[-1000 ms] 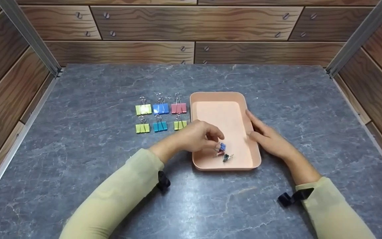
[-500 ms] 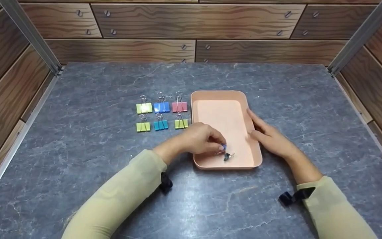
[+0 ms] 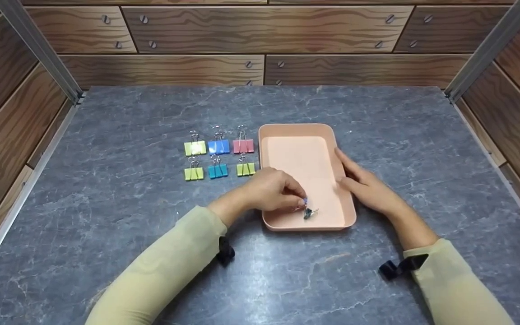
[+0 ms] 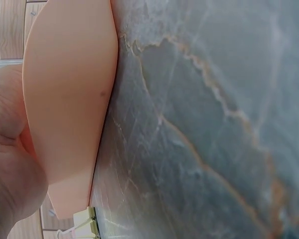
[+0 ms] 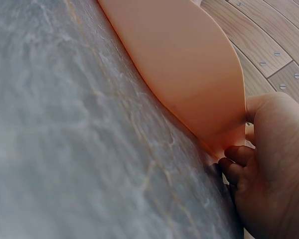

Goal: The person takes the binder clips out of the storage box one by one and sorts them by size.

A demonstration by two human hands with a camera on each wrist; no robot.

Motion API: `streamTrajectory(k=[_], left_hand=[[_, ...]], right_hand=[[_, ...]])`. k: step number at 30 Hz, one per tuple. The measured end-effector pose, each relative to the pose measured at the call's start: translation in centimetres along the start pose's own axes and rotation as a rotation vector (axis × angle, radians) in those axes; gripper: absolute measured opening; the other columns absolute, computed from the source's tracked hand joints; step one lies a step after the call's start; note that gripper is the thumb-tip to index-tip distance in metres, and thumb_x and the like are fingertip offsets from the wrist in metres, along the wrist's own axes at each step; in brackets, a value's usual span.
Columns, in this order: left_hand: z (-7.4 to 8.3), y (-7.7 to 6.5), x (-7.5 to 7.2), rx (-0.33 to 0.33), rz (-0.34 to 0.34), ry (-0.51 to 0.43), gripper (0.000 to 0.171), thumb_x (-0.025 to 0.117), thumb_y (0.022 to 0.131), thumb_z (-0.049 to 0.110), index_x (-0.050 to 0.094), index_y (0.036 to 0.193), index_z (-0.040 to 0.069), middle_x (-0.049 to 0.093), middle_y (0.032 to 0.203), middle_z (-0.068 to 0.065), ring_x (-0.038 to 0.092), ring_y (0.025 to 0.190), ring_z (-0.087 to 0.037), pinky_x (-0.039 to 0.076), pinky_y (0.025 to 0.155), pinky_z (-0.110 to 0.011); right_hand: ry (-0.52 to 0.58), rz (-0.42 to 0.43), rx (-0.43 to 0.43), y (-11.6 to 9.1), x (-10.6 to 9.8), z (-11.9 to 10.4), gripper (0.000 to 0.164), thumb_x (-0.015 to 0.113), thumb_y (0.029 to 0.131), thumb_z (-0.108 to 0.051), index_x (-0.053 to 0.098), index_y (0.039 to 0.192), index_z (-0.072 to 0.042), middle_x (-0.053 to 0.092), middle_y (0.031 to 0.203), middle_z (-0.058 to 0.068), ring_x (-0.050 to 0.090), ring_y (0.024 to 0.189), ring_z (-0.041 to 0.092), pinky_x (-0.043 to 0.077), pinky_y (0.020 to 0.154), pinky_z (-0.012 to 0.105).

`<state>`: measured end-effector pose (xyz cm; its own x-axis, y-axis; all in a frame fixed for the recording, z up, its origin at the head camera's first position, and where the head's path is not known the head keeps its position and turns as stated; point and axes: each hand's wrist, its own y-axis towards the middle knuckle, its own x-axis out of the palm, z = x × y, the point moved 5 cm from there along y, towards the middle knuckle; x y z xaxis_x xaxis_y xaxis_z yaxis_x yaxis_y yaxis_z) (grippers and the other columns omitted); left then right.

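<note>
A peach plastic tray point(image 3: 298, 155) lies on the grey marbled table. My left hand point(image 3: 271, 189) reaches over its left wall and pinches a small blue binder clip point(image 3: 305, 201) between thumb and fingertips, low over the tray floor. Just below the fingertips lies a dark green binder clip point(image 3: 308, 214) with silver handles. Red shows faintly beside the thumb, mostly hidden by the hand. At the tray's right wall my right hand point(image 3: 373, 192) grips the rim, thumb near the top edge. In the right wrist view its curled fingers point(image 5: 232, 172) press against the tray's outside.
Left of the tray stand two rows of binder clips. The back row has yellow-green point(image 3: 195, 148), blue point(image 3: 219, 147) and pink point(image 3: 243, 146); the front row has yellow-green point(image 3: 193, 174), teal point(image 3: 218, 171) and yellow-green point(image 3: 245, 169). Wood-patterned walls point(image 3: 264, 29) enclose the table.
My left hand has lowered slightly toward the tray floor, its fingers closing round the blue clip and covering more of it and the red one. The right hand keeps its place on the tray.
</note>
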<state>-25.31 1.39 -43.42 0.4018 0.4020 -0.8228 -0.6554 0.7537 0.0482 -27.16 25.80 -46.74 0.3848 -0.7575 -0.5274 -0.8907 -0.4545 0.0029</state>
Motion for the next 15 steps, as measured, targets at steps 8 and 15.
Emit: streamTrajectory(k=[8,15], left_hand=[[-0.12,0.09,0.20,-0.036,0.020,0.007,0.017,0.075,0.100,0.033,0.086,0.109,0.022,0.081,0.104,0.010,0.071,0.096,-0.010,0.053,0.089,-0.031],[-0.06,0.18,0.22,-0.074,0.090,-0.009,0.013,0.077,0.099,0.030,0.087,0.101,0.021,0.081,0.098,0.012,0.073,0.096,-0.009,0.054,0.089,-0.031]], right_hand=[[-0.025,0.004,0.004,0.00,0.00,-0.02,0.070,0.056,0.111,-0.020,0.021,0.171,-0.022,0.021,0.174,0.013,0.021,0.158,0.032,0.018,0.127,0.054],[-0.003,0.005,0.000,-0.01,0.02,0.16,0.070,0.056,0.110,-0.019,0.021,0.171,-0.021,0.019,0.175,0.012,0.019,0.159,0.031,0.016,0.128,0.052]])
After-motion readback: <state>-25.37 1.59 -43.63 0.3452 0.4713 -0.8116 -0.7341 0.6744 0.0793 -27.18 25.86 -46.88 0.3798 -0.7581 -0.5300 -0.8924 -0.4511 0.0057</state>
